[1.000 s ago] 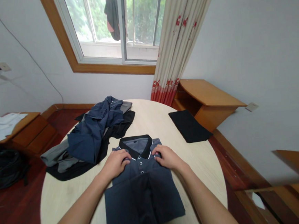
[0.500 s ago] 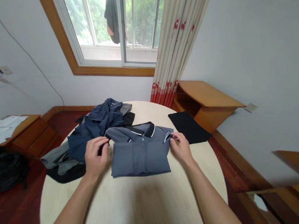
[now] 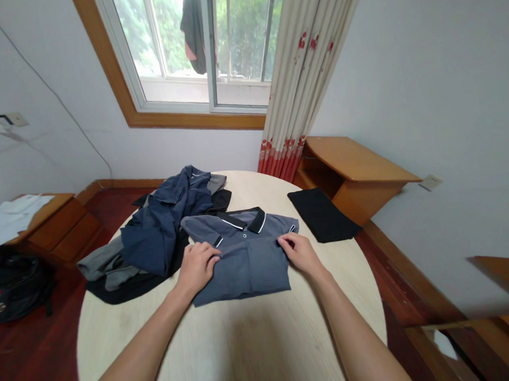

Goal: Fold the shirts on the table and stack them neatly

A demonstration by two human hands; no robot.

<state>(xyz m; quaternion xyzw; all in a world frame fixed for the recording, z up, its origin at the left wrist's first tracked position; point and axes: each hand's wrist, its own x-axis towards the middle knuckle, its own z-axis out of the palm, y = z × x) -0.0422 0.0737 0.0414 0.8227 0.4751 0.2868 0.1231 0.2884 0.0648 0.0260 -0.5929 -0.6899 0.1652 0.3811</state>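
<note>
A grey polo shirt [image 3: 238,268] lies partly folded on the round table, its lower part turned up over the front. Its black collar with white trim points away from me, and one white-edged sleeve cuff shows on each side. My left hand [image 3: 197,267] is at the left end of the turned-up edge, fingers bent and closed on the cloth. At the right end of that edge, my right hand [image 3: 301,252] pinches the fabric between thumb and fingers. The fingertips partly cover the cloth they grip.
A loose heap of dark blue, grey and black clothes [image 3: 152,239] lies at the table's left. A folded black cloth [image 3: 322,214] rests at the right. Beyond the pale round table [image 3: 196,347] stand a wooden desk [image 3: 358,159] and a curtain [image 3: 304,63].
My left hand has moved right and nearer, from the left sleeve to the folded edge. My right hand has shifted slightly from the right cuff to the fold's right corner.
</note>
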